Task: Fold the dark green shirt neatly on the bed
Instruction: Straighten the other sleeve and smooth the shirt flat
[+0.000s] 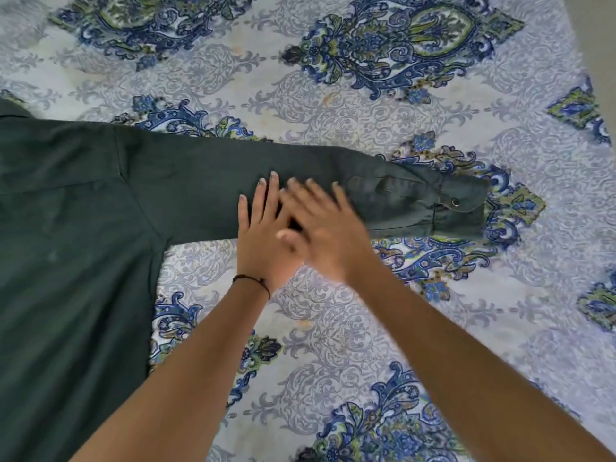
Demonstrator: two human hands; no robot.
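The dark green shirt lies spread flat on the bed, its body filling the left side. One long sleeve stretches out to the right and ends in a buttoned cuff. My left hand rests flat on the sleeve's lower edge, fingers apart, a dark band on its wrist. My right hand lies flat just to its right on the same sleeve, blurred, partly overlapping the left thumb. Neither hand grips the cloth.
The bed is covered by a white sheet with blue and green paisley patterns. The bed's edge and a strip of plain floor show at the top right corner.
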